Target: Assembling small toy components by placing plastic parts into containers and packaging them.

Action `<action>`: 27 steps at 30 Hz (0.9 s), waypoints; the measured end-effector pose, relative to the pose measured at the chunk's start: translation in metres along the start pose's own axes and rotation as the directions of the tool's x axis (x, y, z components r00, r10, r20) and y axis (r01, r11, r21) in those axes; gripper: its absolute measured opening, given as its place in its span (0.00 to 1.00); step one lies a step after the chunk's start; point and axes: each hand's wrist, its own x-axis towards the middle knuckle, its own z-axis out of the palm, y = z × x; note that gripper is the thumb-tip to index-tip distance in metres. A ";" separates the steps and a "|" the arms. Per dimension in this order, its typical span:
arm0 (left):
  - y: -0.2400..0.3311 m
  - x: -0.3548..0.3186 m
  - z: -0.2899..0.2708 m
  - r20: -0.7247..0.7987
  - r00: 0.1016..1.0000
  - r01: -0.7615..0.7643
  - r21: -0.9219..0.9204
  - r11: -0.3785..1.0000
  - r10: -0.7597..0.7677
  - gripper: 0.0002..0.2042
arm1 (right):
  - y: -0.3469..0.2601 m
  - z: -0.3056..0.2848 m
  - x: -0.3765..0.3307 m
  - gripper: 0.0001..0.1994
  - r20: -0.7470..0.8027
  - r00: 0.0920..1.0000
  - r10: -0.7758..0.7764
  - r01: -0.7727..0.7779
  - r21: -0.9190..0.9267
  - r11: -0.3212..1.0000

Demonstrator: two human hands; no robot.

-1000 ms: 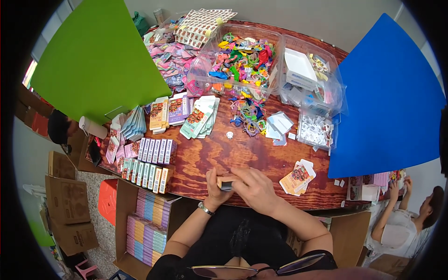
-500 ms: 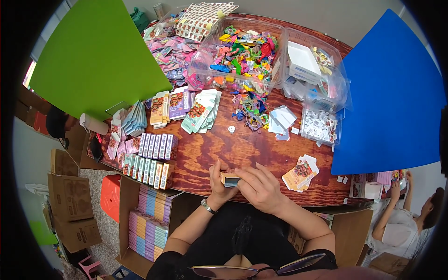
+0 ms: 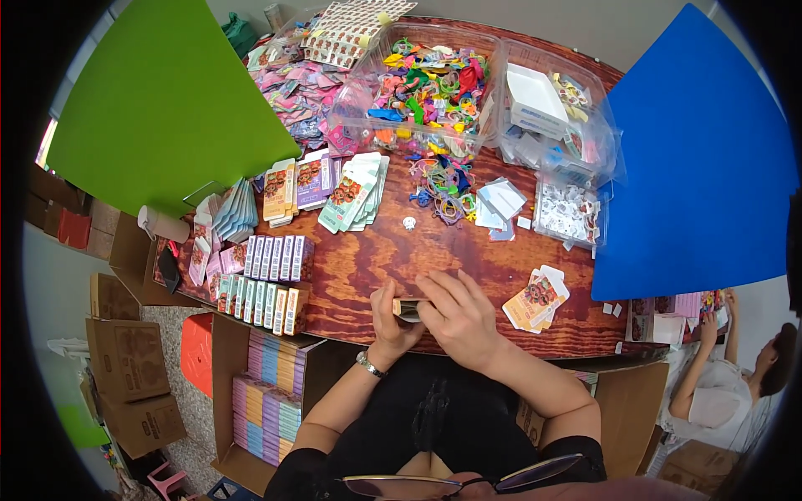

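Right hand (image 3: 461, 326), grip hidden, has shifted beside the open box (image 3: 407, 308) left hand (image 3: 390, 327) pinches; made boxes (image 3: 270, 301) stand left, flat ones (image 3: 535, 302) right.

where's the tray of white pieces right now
In the head view, the tray of white pieces is on the right of the table, beside the blue board and right of the pale cards.

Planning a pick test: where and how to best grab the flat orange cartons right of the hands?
Probably by the left edge, coming in low from the left. The orange cartons lie flat, with bare table between them and the right hand. Pale ends fan out at the far right, so a pinch there might catch only one.
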 end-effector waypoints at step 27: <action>0.021 0.195 -0.061 -0.344 0.800 -0.459 0.177 0.871 0.492 0.33 | -0.013 -0.086 0.096 0.08 -0.498 0.796 -0.344 0.339 -0.104 0.935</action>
